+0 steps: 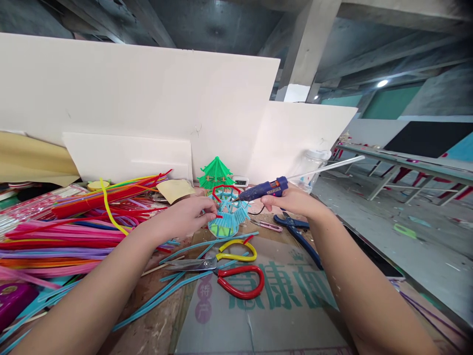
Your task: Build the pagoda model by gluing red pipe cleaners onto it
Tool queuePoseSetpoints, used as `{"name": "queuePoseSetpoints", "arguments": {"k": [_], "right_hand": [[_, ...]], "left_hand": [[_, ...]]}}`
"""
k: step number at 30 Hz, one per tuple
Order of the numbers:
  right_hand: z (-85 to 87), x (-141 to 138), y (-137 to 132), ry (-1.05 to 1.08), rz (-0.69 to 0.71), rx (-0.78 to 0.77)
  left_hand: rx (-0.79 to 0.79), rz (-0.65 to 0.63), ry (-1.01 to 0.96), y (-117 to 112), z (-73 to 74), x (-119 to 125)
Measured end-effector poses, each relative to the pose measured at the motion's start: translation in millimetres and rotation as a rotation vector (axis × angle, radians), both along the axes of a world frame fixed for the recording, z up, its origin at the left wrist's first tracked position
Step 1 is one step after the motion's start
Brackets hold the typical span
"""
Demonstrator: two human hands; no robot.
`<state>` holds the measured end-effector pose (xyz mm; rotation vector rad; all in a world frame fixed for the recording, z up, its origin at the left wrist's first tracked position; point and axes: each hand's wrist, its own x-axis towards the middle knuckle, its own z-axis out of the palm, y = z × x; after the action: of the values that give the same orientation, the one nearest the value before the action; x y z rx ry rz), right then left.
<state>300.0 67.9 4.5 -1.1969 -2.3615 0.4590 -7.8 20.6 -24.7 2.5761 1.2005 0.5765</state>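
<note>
My left hand (192, 213) pinches a short red pipe cleaner piece (219, 215) against a light blue pipe-cleaner model (227, 217) standing on the cardboard. My right hand (291, 199) grips a blue hot glue gun (264, 189), its nozzle pointing left at the top of the blue model, with a clear glue stick sticking out behind it. A red wire frame (225, 190) sits on top of the blue model. Behind it stands a finished green pagoda-shaped model (215, 173).
Red and yellow scissors (231, 273) lie on printed cardboard (281, 305) near me. A pile of coloured pipe cleaners (74, 222) fills the left. Blue-handled pliers (295, 231) lie right of the model. White boards (148, 98) stand behind. A clear jar (310, 165) is at the back right.
</note>
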Motion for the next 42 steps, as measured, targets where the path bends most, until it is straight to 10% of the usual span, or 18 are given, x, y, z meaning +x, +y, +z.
{"name": "queuePoseSetpoints", "arguments": {"k": [42], "right_hand": [[3.4,-2.9,-4.9,-0.033,-0.026,0.01]], "left_hand": [[-0.005,0.004,0.008,-2.1,2.9,0.7]]}}
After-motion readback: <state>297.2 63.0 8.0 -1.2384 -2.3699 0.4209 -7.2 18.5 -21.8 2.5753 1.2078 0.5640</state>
